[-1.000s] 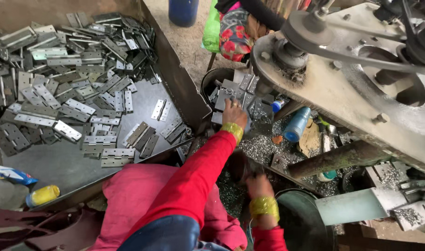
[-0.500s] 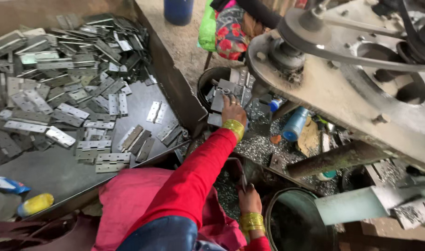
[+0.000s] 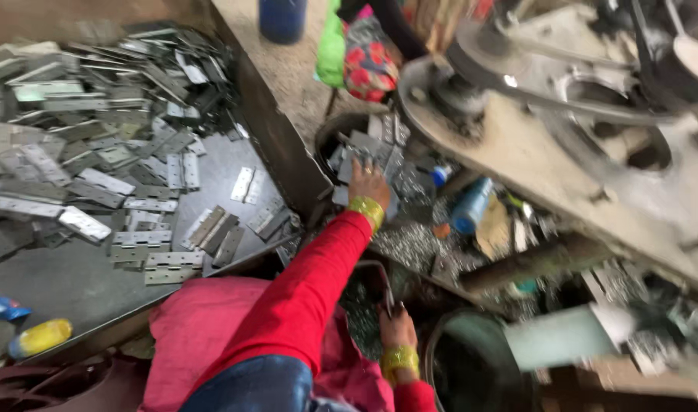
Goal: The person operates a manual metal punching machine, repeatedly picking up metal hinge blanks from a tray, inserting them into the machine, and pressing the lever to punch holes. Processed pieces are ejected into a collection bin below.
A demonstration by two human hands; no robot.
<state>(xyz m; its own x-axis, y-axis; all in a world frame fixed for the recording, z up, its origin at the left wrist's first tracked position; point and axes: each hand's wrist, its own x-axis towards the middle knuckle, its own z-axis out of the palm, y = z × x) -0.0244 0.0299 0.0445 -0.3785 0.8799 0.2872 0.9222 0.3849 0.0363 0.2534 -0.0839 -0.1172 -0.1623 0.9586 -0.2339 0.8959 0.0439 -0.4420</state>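
Fingers of the left hand (image 3: 369,181) are spreading flat over grey hinge plates (image 3: 362,149) at twelve o'clock; gripping one plate cleanly would serve best. At six o'clock, the right hand (image 3: 397,329) is pinching a dark tool (image 3: 385,294).

Right side smeared by motion blur: machine (image 3: 562,160) detail unreadable, its top and right cut by the frame edge. Left hand (image 3: 369,183) fingertips lost among grey metal plates in the dark bin (image 3: 341,130); grasp can't be judged. Right hand (image 3: 397,328) seems closed on a thin dark tool (image 3: 385,294), mostly hidden. Blue container (image 3: 282,19) cropped at top.
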